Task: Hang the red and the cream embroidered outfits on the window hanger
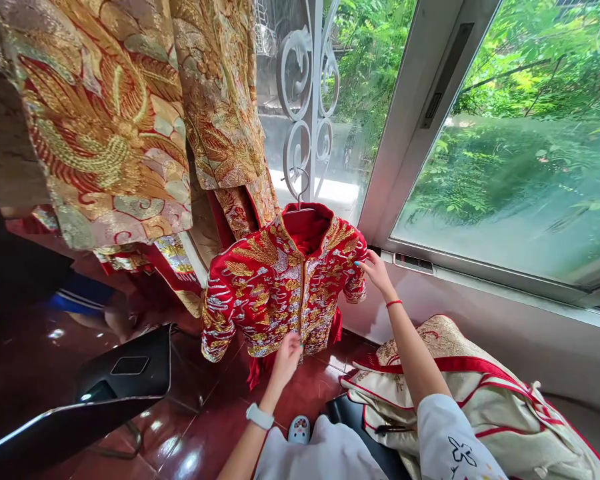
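Window (520, 200) behind; red jacket (275, 280) on hanger (299, 202). Left hand (286, 352) half-curled at jacket's lower front, right hand (375, 270) against sleeve (355, 287); cannot tell either's grip. Best steady sleeve lightly, without tugging.

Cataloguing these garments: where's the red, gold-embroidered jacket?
In the head view, the jacket hangs slightly left of centre from a metal-hooked hanger, below white scrolled metalwork, right hand at its sleeve.

Red jacket (283, 283), gold-and-silver embroidery, hanging upright, front closed
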Motion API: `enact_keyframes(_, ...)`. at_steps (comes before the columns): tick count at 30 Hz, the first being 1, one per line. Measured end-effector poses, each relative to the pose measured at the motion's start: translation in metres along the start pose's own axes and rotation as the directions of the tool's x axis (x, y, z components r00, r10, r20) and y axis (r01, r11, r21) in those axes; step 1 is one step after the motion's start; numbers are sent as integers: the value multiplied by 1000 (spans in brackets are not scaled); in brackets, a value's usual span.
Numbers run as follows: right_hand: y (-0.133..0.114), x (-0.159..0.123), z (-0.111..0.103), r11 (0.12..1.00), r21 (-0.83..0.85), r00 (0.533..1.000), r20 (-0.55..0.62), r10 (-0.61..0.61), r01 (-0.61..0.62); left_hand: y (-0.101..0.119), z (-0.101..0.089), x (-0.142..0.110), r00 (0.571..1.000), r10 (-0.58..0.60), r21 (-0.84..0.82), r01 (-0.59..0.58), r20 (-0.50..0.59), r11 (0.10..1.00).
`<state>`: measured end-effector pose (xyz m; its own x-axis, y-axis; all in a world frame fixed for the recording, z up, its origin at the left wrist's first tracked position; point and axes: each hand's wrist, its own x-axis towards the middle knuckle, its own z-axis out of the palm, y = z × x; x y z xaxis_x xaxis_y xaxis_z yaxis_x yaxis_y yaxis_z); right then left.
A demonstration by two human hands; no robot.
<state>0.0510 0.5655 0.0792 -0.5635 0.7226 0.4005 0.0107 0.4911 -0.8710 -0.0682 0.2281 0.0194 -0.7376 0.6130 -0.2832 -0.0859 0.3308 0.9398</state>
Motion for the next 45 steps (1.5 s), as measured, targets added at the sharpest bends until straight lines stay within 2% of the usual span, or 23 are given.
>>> enact_keyframes(1,-3,-1,0,999,-41,999,-42,4,-6,34,9,-4,964,253,122,-261,78,958)
enact_keyframes(2,-5,-4,1,996,-91,995,-98,6,-15,72,17,-6,856,506,243,-515,104,822)
enact_keyframes(3,-7,-8,1,990,-136,988,-156,5,-27,112,24,-5,709,691,354,-688,140,634)
enact_keyframes(4,-9,-13,2,984,-172,977,-211,0,-37,153,31,-2,560,804,445,-784,202,434)
enact_keyframes(5,-11,-19,2,979,-199,966,-259,-8,-45,191,39,4,434,855,516,-821,284,245)
enact_keyframes(6,-13,-23,1,974,-221,955,-297,-20,-48,225,46,12,340,861,566,-821,379,75)
enact_keyframes(8,-16,-31,-4,968,-251,945,-321,-56,-28,275,62,33,236,789,605,-769,567,-205)
enact_keyframes(9,-19,-33,-8,964,-266,950,-302,-78,-5,291,70,43,218,729,598,-738,649,-311)
enact_keyframes(11,-24,-35,-20,951,-303,966,-224,-132,60,308,82,59,229,607,564,-696,761,-445)
enact_keyframes(13,-32,-34,-34,929,-348,976,-123,-177,124,313,88,69,259,530,540,-685,807,-489)
enact_keyframes(15,-43,-31,-48,905,-397,981,-52,-185,150,315,90,73,276,520,543,-692,808,-476)
enact_keyframes(19,-61,-23,-68,887,-432,986,27,-166,161,325,89,80,270,578,562,-717,770,-413)
enact_keyframes(22,-66,-20,-68,904,-406,981,-67,-180,138,335,90,86,299,610,583,-738,734,-340)
enact_keyframes(25,-62,-28,-53,947,-319,956,-263,-130,41,340,91,84,379,611,635,-723,695,-274)
enact_keyframes(28,-50,-47,-33,974,-228,926,-365,-93,8,337,93,72,461,548,670,-692,698,-271)
enact_keyframes(30,-40,-62,-24,984,-177,911,-403,-85,13,330,96,63,485,493,662,-692,722,-288)
enact_keyframes(33,-23,-78,-19,996,-88,950,-312,-12,-16,317,102,53,473,453,639,-685,755,-349)
enact_keyframes(35,-13,-80,-17,998,25,989,-131,67,-65,311,106,53,450,452,625,-675,770,-393)
enact_keyframes(37,-7,-73,-15,990,99,994,16,104,-105,309,107,56,437,438,607,-681,786,-410)
enact_keyframes(39,-4,-61,-14,992,56,993,13,115,-116,310,109,62,446,415,599,-694,793,-399)
enact_keyframes(43,-3,-37,-20,978,-160,986,-122,113,-132,308,114,59,474,449,639,-681,757,-359)
enact_keyframes(44,-5,-33,-24,977,-176,991,-84,104,-118,304,111,54,447,491,640,-683,747,-352)
enact_keyframes(45,-8,-29,-28,982,-164,996,-17,91,-92,300,105,47,396,545,628,-697,739,-346)
